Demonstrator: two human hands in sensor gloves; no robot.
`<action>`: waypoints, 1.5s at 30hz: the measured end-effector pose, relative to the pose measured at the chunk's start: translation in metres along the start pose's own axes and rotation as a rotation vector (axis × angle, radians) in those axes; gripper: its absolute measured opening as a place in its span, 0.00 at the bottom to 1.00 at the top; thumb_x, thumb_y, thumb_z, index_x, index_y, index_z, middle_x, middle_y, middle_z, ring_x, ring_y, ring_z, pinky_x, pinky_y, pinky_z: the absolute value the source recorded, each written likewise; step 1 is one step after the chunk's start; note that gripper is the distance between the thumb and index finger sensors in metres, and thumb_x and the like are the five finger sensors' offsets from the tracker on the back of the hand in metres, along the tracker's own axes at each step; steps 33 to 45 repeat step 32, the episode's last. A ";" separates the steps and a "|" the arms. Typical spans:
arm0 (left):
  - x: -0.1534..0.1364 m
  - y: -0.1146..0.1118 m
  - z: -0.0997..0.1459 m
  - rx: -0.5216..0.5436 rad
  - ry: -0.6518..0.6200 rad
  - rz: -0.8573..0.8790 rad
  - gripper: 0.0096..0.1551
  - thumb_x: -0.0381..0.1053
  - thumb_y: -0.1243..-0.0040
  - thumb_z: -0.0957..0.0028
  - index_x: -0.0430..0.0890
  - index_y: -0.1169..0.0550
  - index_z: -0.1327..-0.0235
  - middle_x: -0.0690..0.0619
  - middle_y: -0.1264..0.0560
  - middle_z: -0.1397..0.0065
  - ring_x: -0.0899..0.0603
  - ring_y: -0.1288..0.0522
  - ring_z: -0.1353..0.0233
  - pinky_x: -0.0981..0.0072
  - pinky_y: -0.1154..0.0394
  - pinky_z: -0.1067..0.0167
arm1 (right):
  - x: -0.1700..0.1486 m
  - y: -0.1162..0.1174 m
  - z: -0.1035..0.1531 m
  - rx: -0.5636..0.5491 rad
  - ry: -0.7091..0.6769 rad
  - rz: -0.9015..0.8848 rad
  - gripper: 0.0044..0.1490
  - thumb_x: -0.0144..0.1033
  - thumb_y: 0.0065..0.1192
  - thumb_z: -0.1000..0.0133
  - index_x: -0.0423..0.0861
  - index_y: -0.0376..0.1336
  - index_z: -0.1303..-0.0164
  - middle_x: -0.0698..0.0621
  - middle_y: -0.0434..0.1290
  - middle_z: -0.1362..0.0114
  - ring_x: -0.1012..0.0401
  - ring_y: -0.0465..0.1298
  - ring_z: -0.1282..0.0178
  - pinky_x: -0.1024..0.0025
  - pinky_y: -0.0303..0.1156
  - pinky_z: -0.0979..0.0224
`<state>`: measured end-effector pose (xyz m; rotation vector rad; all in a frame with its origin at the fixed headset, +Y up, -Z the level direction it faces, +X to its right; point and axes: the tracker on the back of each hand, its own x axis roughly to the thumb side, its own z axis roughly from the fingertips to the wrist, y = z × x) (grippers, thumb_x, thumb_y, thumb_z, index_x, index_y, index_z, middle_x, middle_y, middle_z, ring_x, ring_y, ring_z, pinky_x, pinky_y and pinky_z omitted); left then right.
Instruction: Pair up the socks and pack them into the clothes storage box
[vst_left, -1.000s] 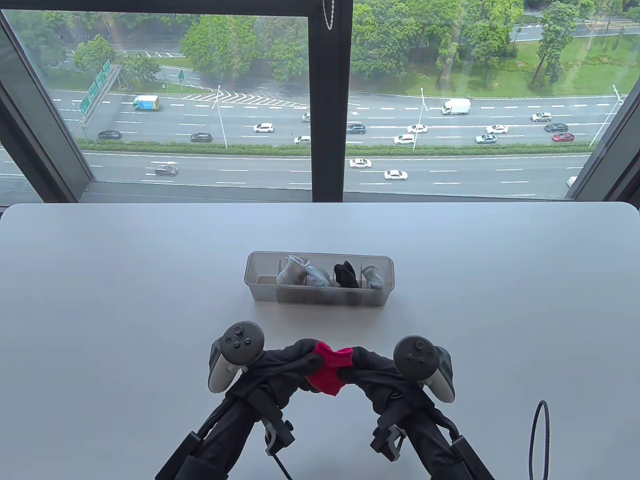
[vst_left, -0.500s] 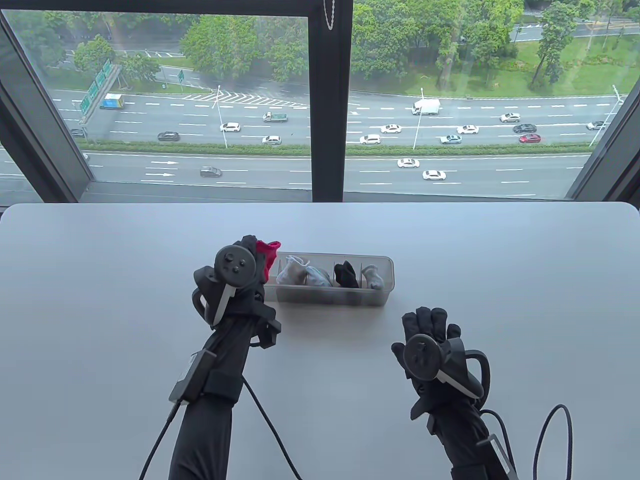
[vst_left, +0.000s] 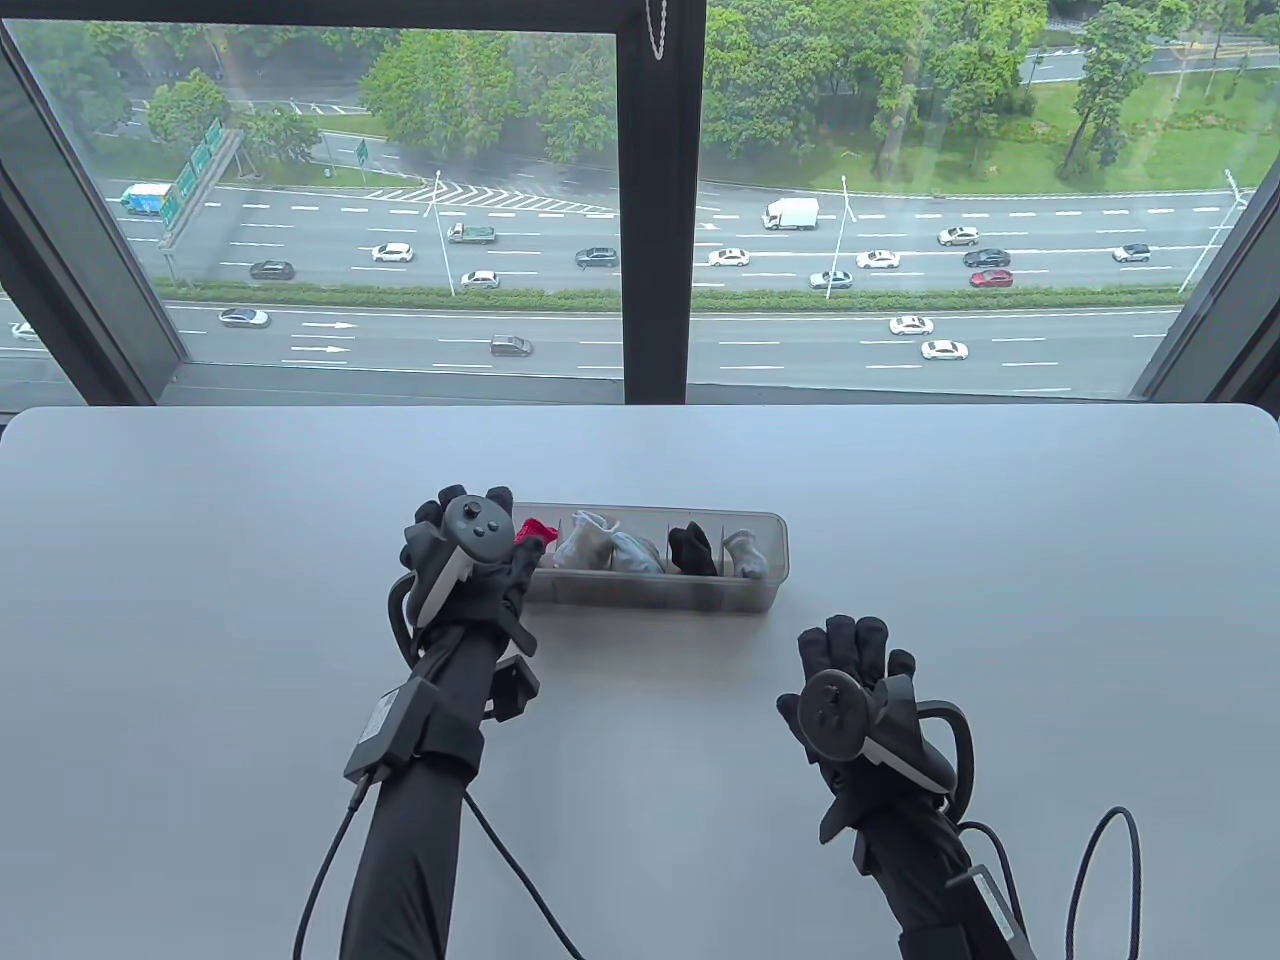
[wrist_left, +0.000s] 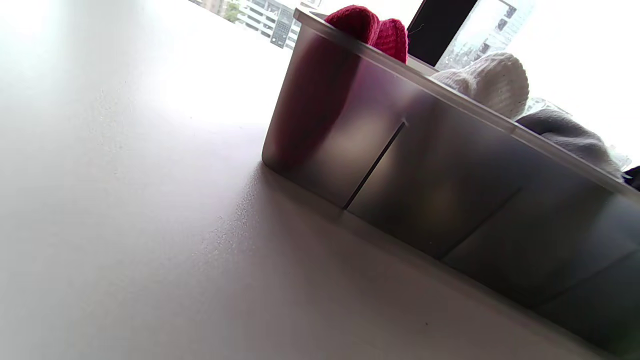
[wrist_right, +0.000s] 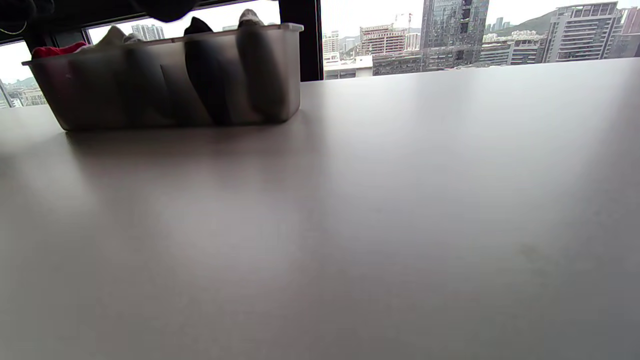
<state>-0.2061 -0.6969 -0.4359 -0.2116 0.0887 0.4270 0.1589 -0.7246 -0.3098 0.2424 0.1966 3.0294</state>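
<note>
A frosted plastic storage box with dividers stands mid-table. A rolled red sock pair sits in its leftmost compartment. A whitish pair, a grey pair, a black pair and a pale grey pair fill the others. My left hand hovers at the box's left end, fingers spread, holding nothing. My right hand lies flat on the table in front of the box's right end, fingers straight. The left wrist view shows the box wall with the red socks poking above the rim.
The grey table ends at a window along its far edge. A black cable loop lies at the front right. Another cable trails from my left forearm. In the right wrist view the box stands at the far left.
Both hands held the red pair near the front edge. The left hand then carried it to the box's left end, and it now sits in the compartment. The right hand moved right onto the table.
</note>
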 end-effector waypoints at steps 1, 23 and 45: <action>-0.003 0.007 0.014 -0.010 -0.043 -0.034 0.37 0.59 0.66 0.35 0.58 0.63 0.19 0.51 0.80 0.20 0.34 0.84 0.22 0.30 0.77 0.29 | 0.000 -0.001 0.000 -0.008 -0.001 0.003 0.46 0.51 0.40 0.32 0.41 0.34 0.12 0.35 0.30 0.10 0.38 0.29 0.15 0.36 0.32 0.20; -0.048 -0.060 0.120 -0.190 -0.213 -0.469 0.47 0.73 0.71 0.38 0.58 0.76 0.25 0.45 0.87 0.24 0.29 0.88 0.27 0.20 0.78 0.39 | 0.008 0.014 0.002 0.127 -0.062 0.077 0.52 0.66 0.31 0.37 0.50 0.24 0.13 0.37 0.16 0.14 0.31 0.18 0.22 0.28 0.24 0.26; -0.052 -0.056 0.118 -0.184 -0.196 -0.434 0.47 0.73 0.71 0.38 0.59 0.77 0.25 0.46 0.87 0.25 0.29 0.89 0.27 0.20 0.80 0.40 | 0.009 0.016 0.002 0.161 -0.059 0.085 0.53 0.67 0.30 0.37 0.49 0.23 0.14 0.36 0.15 0.15 0.30 0.17 0.23 0.27 0.24 0.27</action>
